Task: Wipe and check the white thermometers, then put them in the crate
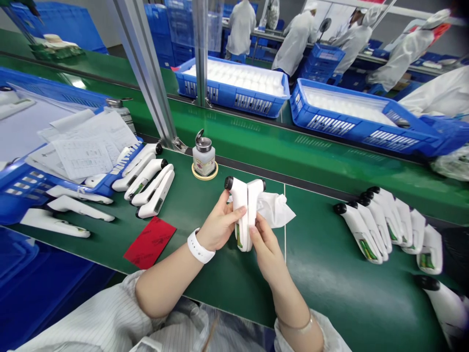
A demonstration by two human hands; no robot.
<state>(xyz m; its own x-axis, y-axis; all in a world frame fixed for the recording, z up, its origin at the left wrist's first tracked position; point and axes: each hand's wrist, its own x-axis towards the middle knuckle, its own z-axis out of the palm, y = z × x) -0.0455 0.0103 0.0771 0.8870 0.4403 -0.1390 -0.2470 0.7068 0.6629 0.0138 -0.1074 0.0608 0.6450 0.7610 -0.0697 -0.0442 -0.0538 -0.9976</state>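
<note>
I have two white devices in front of me, nearer to me than the bottle (204,159) on the desk (330,293) and a little to its right. The fingers of my left hand (218,225) are wrapped about the left device (240,194), thumb across its front; those of my right hand (267,244) pinch the right device (253,200) along its side. The two touch along their handles. I judge this to be a step of matching or comparing the pair, and the next move, whatever it is, calls for a firm hold with each hand and an even pressure so that neither slips.

Both long axes run away from me, roughly along the handles. The left device's black end points up and toward the bottle's side; the right one's points up and away from the bottle. A green strip shows low on the left device. From this steep view I can't fairly tell whether the handles rest on the desk or hang just above it.

A crumpled white cloth (275,210) lies to the right of the bottle, behind my right fingers. A red sheet (150,243) lies left of the bottle and nearer to me.
</note>
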